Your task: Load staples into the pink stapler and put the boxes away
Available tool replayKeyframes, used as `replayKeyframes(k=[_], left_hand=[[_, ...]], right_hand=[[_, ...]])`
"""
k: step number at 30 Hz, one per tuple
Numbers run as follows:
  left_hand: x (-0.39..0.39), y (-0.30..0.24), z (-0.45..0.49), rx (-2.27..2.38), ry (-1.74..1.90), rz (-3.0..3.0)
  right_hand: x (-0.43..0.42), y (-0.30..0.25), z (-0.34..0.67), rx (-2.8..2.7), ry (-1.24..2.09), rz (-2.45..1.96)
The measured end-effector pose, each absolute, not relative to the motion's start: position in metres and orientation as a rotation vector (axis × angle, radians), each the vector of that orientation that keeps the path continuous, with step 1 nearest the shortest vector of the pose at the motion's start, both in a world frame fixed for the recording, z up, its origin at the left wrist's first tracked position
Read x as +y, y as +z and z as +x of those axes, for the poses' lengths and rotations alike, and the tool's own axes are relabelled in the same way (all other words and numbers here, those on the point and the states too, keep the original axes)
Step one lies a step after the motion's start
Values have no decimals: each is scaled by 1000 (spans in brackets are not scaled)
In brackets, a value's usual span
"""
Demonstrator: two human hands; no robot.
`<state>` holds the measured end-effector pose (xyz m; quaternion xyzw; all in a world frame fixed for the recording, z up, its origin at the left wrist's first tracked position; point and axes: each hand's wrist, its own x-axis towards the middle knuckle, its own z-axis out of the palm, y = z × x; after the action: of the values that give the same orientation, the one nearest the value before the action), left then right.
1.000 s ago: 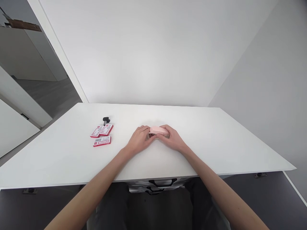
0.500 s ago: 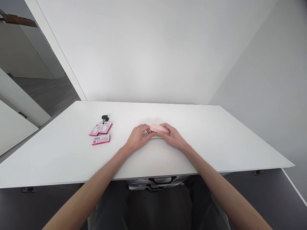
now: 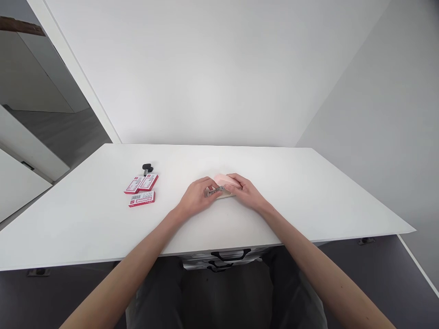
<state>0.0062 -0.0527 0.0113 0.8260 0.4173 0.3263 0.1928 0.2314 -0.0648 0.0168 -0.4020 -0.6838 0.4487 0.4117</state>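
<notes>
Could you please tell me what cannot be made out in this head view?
All in the head view:
- Right end of the pink object: covered by the right hand.
- Whether the left hand grips the small metal part: too small, and its fingers partly screen it.
- Fine print on the red-and-white boxes: too small.
- Upper parts of the drawers: hidden by the tabletop.

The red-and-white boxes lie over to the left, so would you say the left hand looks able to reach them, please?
Probably yes: no object shows on the table between the left hand and the red-and-white boxes, though that hand would first have to leave the pink stapler.
</notes>
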Motion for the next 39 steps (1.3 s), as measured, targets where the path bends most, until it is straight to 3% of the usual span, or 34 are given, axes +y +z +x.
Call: replayKeyframes(k=[39], left_hand=[[-55,9,4,1054,870,2554]], right_hand=[[-65,16,231,-1718,1185,-925]])
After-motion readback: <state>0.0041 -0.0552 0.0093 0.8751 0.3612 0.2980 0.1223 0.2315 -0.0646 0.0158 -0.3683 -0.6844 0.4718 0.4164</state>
